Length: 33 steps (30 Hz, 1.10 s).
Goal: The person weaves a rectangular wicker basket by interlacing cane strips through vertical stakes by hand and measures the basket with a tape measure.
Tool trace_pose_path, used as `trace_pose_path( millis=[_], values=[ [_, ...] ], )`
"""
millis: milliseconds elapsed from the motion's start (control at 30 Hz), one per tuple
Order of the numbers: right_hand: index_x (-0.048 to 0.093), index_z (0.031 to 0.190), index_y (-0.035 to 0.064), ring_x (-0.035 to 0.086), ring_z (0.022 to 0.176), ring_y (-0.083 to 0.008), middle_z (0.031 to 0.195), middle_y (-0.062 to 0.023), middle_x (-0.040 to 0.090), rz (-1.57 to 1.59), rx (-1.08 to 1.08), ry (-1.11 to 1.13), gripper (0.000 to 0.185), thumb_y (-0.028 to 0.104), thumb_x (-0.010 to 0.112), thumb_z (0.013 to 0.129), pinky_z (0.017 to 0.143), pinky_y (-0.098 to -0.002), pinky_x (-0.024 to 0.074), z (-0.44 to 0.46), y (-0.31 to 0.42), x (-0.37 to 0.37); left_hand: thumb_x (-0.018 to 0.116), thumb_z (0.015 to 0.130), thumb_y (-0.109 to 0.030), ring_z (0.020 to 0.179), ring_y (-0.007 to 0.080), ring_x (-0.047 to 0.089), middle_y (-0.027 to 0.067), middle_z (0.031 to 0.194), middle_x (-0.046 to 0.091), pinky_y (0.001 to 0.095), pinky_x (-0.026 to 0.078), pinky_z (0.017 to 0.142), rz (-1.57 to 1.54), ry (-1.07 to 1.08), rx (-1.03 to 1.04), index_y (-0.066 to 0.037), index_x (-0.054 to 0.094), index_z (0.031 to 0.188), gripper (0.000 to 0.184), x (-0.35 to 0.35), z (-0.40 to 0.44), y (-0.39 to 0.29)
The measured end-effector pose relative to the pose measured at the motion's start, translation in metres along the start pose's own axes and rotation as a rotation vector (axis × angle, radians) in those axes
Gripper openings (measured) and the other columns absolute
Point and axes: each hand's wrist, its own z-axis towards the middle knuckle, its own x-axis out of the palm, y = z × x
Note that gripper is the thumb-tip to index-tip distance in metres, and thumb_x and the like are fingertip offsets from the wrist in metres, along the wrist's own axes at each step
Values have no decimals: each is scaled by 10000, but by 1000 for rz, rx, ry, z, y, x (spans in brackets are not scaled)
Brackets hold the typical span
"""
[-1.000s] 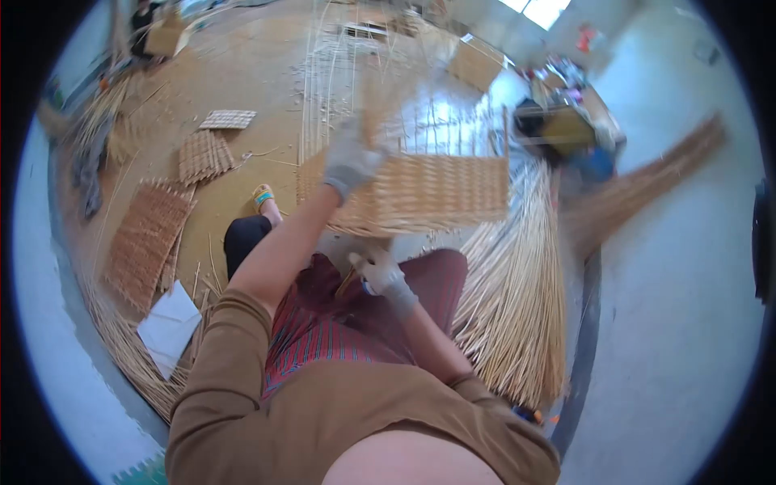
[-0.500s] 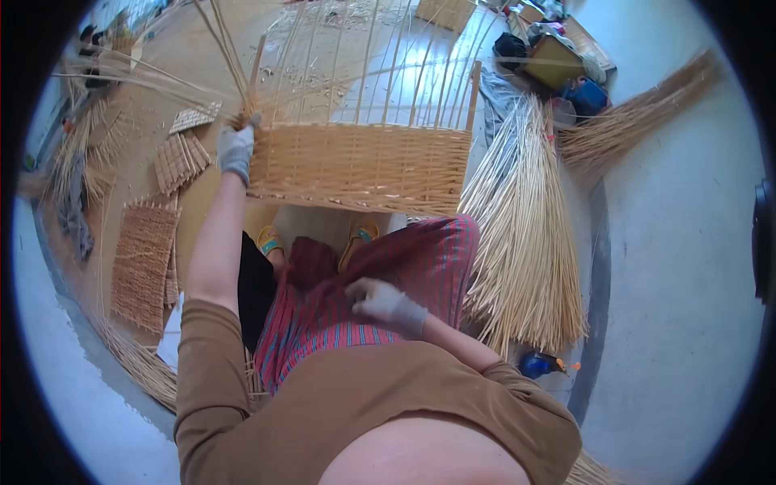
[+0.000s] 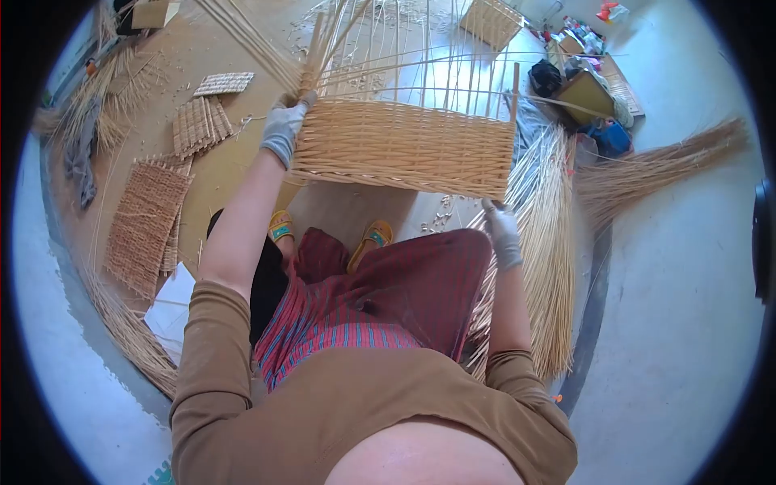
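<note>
A partly woven wicker panel (image 3: 404,145) is held up in front of me, with long wicker stakes (image 3: 420,56) rising from its upper edge. My left hand (image 3: 287,125), in a white work glove, is closed on the panel's left edge, where a bunch of loose strands fans out. My right hand (image 3: 502,230), gloved too, is at the lower right corner; its fingers are closed on that corner. Below the panel, a red striped apron (image 3: 404,275) covers my lap.
Bundles of pale wicker rods (image 3: 546,283) and thinner brown rods (image 3: 671,166) lie at the right. Woven mats (image 3: 145,226) are on the floor at the left, near a white sheet (image 3: 171,307). A dark bag (image 3: 545,78) and a blue item (image 3: 608,137) stand at the upper right.
My right hand has gone from over the apron up to the panel's lower right corner and taken hold there. In view, the panel and my left hand have shifted right and slightly up.
</note>
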Motion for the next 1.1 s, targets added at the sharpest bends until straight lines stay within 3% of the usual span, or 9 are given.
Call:
trace_pose_path(
  millis=[100, 200, 300, 500, 600, 800, 967, 1033, 1100],
  values=[
    [497, 1286, 45, 573, 747, -94, 894, -16, 577, 190, -313, -235, 479, 15, 752, 882, 632, -212, 492, 13, -6, -15, 766, 910, -458, 1076, 188, 636, 119, 1223, 662, 311, 519, 924, -501, 250, 89, 14, 564, 1347, 674, -2, 10, 29],
    [497, 1110, 10, 597, 785, -170, 943, -110, 586, 598, -341, -140, 249, 92, 671, 952, 725, -296, 590, 23, 3, -32, 754, 906, -503, 1121, 192, 622, 101, 1272, 646, 317, 509, 963, -714, 230, 23, 23, 533, 1379, 741, -11, -17, 13],
    [512, 972, -38, 662, 855, -323, 937, -168, 612, 1148, 61, -211, 228, 164, 603, 1026, 775, -475, 672, 18, 22, -30, 737, 887, -567, 1124, 169, 612, 80, 1285, 632, 323, 519, 964, -861, 173, 58, 17, 498, 1422, 828, 10, -11, 27],
    [589, 1055, -104, 682, 901, -302, 1035, -210, 651, 781, -190, -182, 197, 80, 635, 1001, 808, -378, 665, 64, -19, -70, 740, 891, -564, 1092, 160, 609, 75, 1235, 653, 318, 516, 948, -840, 134, 95, -7, 538, 1390, 774, 14, 4, 37],
    [626, 1072, -133, 689, 919, -277, 1022, -190, 669, 609, -283, -126, 181, 21, 643, 979, 869, -327, 642, 69, -25, -78, 732, 908, -550, 1089, 181, 621, 94, 1216, 667, 325, 505, 943, -463, 141, 300, -33, 563, 1365, 711, 13, 2, 22],
    [670, 1012, -32, 664, 899, -201, 982, -106, 696, 731, -225, -43, 105, -38, 672, 907, 845, -293, 565, 84, -29, -80, 771, 878, -540, 1062, 218, 633, 120, 1168, 684, 342, 492, 958, -254, 102, 339, -20, 572, 1341, 724, 9, 6, 22],
    [695, 1006, 10, 648, 880, -170, 971, -78, 701, -76, -633, -302, 91, 44, 698, 922, 865, -287, 516, 55, -9, -60, 755, 873, -581, 1076, 218, 624, 122, 1177, 678, 369, 487, 976, -413, 161, 332, 7, 576, 1330, 765, 16, 6, 22],
    [678, 1015, -6, 664, 906, -199, 976, -96, 699, 104, -585, -274, 100, 78, 659, 965, 873, -304, 565, 54, 7, -51, 747, 876, -589, 1079, 218, 621, 122, 1179, 675, 374, 484, 983, -403, 171, 323, 11, 577, 1327, 770, 15, 4, 22],
    [661, 1023, -22, 679, 932, -228, 981, -115, 698, 760, -343, -114, 142, 113, 621, 1008, 880, -322, 614, 58, 30, -43, 708, 909, -589, 1122, 204, 608, 133, 1232, 666, 358, 469, 1008, -382, 136, 304, 10, 581, 1339, 748, 15, 11, 29]
  ],
)
